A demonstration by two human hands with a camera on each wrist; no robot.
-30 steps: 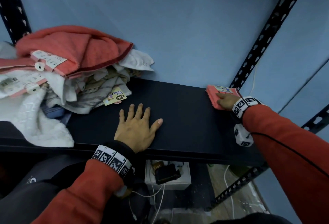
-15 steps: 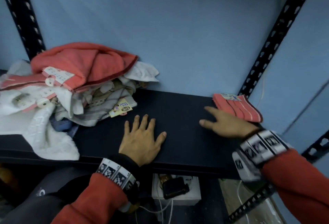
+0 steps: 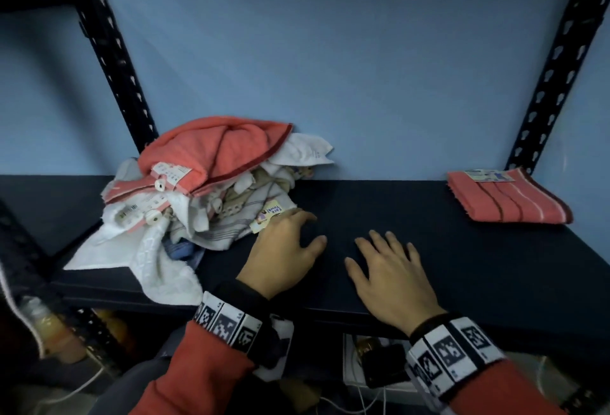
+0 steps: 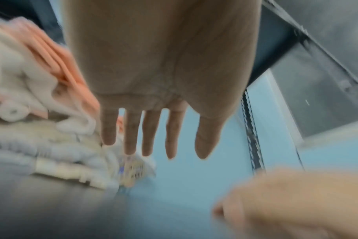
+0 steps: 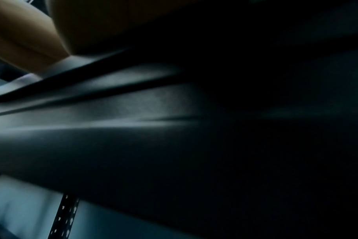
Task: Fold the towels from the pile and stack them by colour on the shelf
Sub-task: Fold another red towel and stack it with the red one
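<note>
Matt dark shelf point(image 3: 429, 216) — fluffy terry-cloth pile point(image 3: 185, 197), ribbed-woven folded towel point(image 3: 508, 200).

- A small yellowish card tag point(image 3: 271, 213) on the grey-striped towel point(image 3: 227, 226) at the near edge of the pile reads "Face Towel" in blue print. My left hand point(image 3: 284, 249) lies just beside it.
- The white paper labels point(image 3: 171, 173) on the coral towel point(image 3: 218, 147) atop the pile carry rows of print too small to read.
- The label point(image 3: 485, 175) on the folded coral towel point(image 3: 508, 200) at the right of the shelf has blue marks I cannot make out.
- My wristbands point(image 3: 452, 352) bear black-and-white square code patterns, not words.
</note>
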